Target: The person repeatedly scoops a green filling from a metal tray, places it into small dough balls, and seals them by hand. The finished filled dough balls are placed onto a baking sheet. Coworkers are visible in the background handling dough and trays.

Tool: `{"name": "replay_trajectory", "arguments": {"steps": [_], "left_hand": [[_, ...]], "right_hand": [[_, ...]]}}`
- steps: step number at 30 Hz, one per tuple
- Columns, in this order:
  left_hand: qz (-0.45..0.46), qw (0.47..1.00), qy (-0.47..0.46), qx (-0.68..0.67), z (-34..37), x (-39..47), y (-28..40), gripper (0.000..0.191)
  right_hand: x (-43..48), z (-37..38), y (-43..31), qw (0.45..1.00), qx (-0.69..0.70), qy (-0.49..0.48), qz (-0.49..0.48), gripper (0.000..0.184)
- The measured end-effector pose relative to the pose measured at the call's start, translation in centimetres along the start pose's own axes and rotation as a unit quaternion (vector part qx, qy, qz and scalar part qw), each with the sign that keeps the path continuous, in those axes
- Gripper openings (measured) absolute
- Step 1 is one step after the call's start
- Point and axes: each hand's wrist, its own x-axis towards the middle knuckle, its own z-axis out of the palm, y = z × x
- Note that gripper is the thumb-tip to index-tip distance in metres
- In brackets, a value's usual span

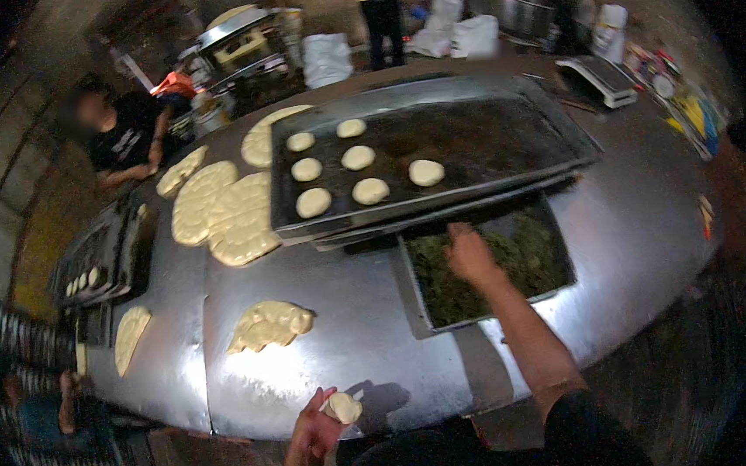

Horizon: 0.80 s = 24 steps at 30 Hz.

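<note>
My left hand [318, 426] holds a small round piece of pale dough [345, 407] at the table's near edge. My right hand [471, 256] is stretched over a rectangular metal tray [416, 285] of dark green, leafy-looking filling [519, 254]. Blur hides whether its fingers hold anything. Behind that tray, a large dark baking pan [490, 132] carries several round dough pieces [370, 191], grouped on its left side. Left of my reach, a torn-edged slab of dough [272, 325] lies on the metal table [348, 340].
Large flat dough slabs [205, 203] lie left of the pan. A smaller dough piece [133, 337] and dark pans [95, 255] sit farther left. One person [125, 131] works at the far left; another [381, 15] stands behind. A scale-like device [597, 80] is at back right.
</note>
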Motion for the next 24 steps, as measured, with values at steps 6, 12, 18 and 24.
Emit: {"name": "replay_trajectory", "arguments": {"steps": [6,12,18,24], "left_hand": [[0.015,0.998,0.051,-0.024,-3.1,-0.7,-1.8,0.033],[0.07,0.988,-0.1,-0.094,-6.0,0.5,-2.1,0.031],[0.092,0.991,-0.046,-0.089,-7.1,0.0,0.2,0.03],[0.075,0.993,0.027,-0.088,-8.7,0.2,0.5,0.033]], "right_hand": [[5.6,5.1,6.0,0.995,0.007,-0.098,-0.036,0.027],[4.3,5.5,2.8,0.952,-0.238,-0.07,-0.18,0.022],[5.5,5.5,-0.1,0.929,-0.297,-0.159,-0.151,0.024],[8.3,7.4,3.6,0.929,-0.213,-0.154,-0.262,0.037]]}}
